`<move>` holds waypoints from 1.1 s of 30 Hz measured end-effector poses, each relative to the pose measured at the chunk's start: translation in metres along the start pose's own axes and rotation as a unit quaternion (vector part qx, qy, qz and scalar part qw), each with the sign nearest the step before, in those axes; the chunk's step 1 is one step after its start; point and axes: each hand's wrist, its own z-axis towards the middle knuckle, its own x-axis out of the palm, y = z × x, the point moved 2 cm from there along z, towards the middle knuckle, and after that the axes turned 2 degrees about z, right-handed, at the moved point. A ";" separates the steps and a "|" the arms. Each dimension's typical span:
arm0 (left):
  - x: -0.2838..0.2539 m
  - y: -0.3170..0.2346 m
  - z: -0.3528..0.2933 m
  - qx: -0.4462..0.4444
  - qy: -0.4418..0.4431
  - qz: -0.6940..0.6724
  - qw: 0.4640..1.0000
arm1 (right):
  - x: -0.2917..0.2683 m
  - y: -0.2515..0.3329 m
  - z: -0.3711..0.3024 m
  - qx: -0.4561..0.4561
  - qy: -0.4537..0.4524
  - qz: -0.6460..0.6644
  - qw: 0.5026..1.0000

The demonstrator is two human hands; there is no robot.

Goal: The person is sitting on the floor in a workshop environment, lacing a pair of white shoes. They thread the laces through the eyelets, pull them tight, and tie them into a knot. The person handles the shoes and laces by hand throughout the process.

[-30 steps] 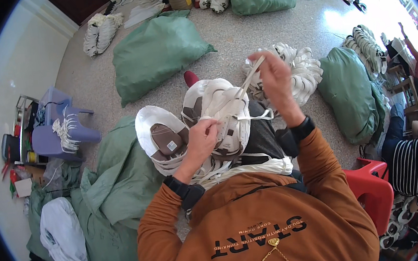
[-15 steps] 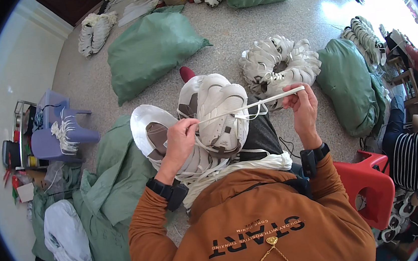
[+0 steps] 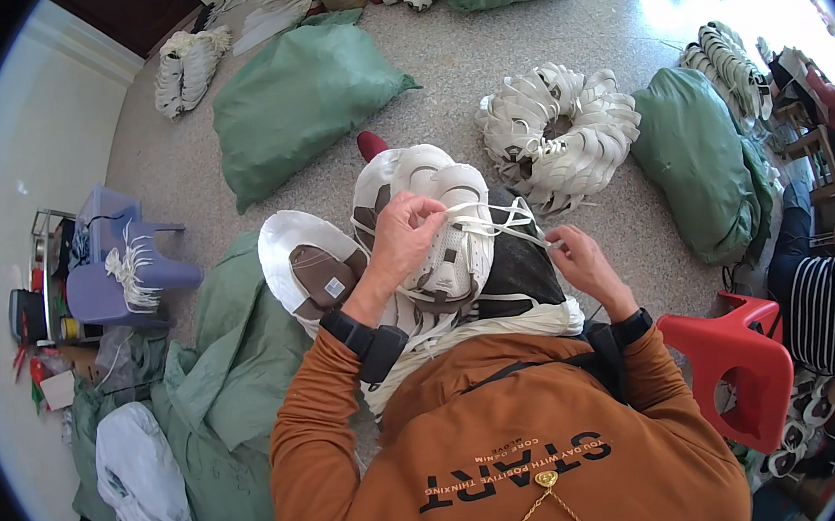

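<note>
White sneaker uppers lie in a row across my lap, the nearest sneaker upper [image 3: 450, 262] standing with its toe away from me. Over its right side my left hand [image 3: 401, 240] pinches a white shoelace [image 3: 501, 222], fingers closed. To the right, apart from the upper, my right hand [image 3: 584, 267] is closed on a loose stretch of the same lace. Loops of lace cross between the two hands. Further left rests another upper [image 3: 289, 258] with a white edge and brown lining. A bundle of white laces [image 3: 544, 324] lies across my lap.
A ring of white uppers [image 3: 569, 165] sits on the floor ahead, beside a green sack [image 3: 695, 163]. Another green sack [image 3: 307, 105] lies far left. A purple stool [image 3: 128, 278] stands left, a red stool [image 3: 740, 370] right. A person in stripes [image 3: 831, 321] sits at far right.
My left hand has moved right and up onto the upper. My right hand has come lower and nearer. The lace, stretched straight between them before, now hangs in loops at the upper's right side.
</note>
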 end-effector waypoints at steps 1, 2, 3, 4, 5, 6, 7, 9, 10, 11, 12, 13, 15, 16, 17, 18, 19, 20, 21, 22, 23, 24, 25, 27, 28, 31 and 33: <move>0.001 0.002 0.001 -0.025 0.009 -0.027 0.999 | 0.003 0.013 0.003 0.007 -0.004 0.028 1.000; 0.001 0.004 0.001 -0.050 0.017 -0.055 0.997 | 0.007 0.025 0.005 0.013 -0.007 0.057 0.998; 0.000 0.003 0.002 -0.050 0.017 -0.050 0.997 | 0.010 0.037 0.008 -0.010 -0.014 0.063 0.998; 0.000 0.003 0.002 -0.050 0.017 -0.047 0.997 | 0.013 0.045 0.010 -0.031 -0.009 0.062 0.998; 0.000 0.002 0.002 -0.050 0.017 -0.043 0.998 | 0.016 0.052 0.012 -0.053 -0.003 0.061 0.997; 0.001 0.002 0.002 -0.046 0.015 -0.035 0.998 | 0.018 0.057 0.013 -0.075 0.003 0.060 0.995; 0.001 0.002 0.001 -0.041 0.013 -0.027 0.999 | 0.024 0.057 0.014 -0.084 0.007 0.068 0.994; 0.002 0.001 0.001 -0.035 0.013 -0.003 0.999 | 0.030 0.063 0.014 -0.096 0.009 0.076 0.992; 0.001 0.001 0.001 -0.033 0.015 0.013 0.999 | 0.032 0.065 0.014 -0.102 0.011 0.080 0.992; 0.001 0.000 0.001 -0.031 0.017 0.028 0.999 | 0.035 0.067 0.014 -0.108 0.014 0.092 0.990; 0.001 0.001 0.000 -0.029 0.016 0.029 0.999 | 0.037 0.069 0.014 -0.113 0.016 0.092 0.989; 0.001 0.002 0.000 -0.027 0.016 0.029 0.999 | 0.039 0.071 0.013 -0.117 0.019 0.092 0.989; 0.001 0.004 0.000 -0.027 0.018 0.025 0.999 | 0.043 0.072 0.012 -0.125 0.024 0.089 0.988; 0.002 0.005 0.000 -0.029 0.021 0.020 0.999 | 0.045 0.071 0.012 -0.129 0.026 0.086 0.988; 0.002 0.006 0.000 -0.032 0.024 0.015 0.999 | 0.046 0.071 0.011 -0.133 0.029 0.083 0.987; 0.002 0.004 0.000 -0.021 0.019 0.029 0.999 | 0.047 0.071 0.011 -0.134 0.029 0.084 0.987; 0.002 0.002 -0.001 -0.011 0.015 0.042 0.999 | 0.047 0.072 0.010 -0.135 0.030 0.086 0.987; 0.002 0.000 -0.001 0.000 0.011 0.056 0.998 | 0.048 0.073 0.010 -0.136 0.031 0.087 0.986; 0.002 0.000 -0.002 0.015 0.000 0.077 0.997 | 0.048 0.073 0.010 -0.134 0.033 0.086 0.987; 0.003 0.002 -0.003 0.029 -0.010 0.098 0.995 | 0.049 0.073 0.010 -0.132 0.035 0.086 0.987; 0.003 0.004 -0.004 0.044 -0.021 0.120 0.992 | 0.051 0.073 0.010 -0.131 0.037 0.085 0.987; 0.006 0.006 -0.007 0.092 -0.041 0.172 0.980 | 0.053 0.074 0.011 -0.152 0.017 0.085 0.985; 0.010 0.007 -0.009 0.144 -0.063 0.223 0.962 | 0.056 0.079 0.014 -0.175 -0.008 0.082 0.981; 0.015 0.012 -0.019 0.179 -0.058 0.276 0.942 | 0.061 0.093 0.019 -0.231 -0.044 0.071 0.969; 0.015 0.004 -0.021 0.182 -0.050 0.291 0.938 | 0.065 0.096 0.021 -0.230 -0.045 0.051 0.971; 0.016 -0.016 -0.028 0.191 -0.032 0.335 0.922 | 0.068 0.104 0.029 -0.260 -0.029 -0.028 0.965; 0.016 -0.013 -0.030 0.197 -0.033 0.366 0.909 | 0.072 0.104 0.033 -0.268 -0.001 -0.067 0.961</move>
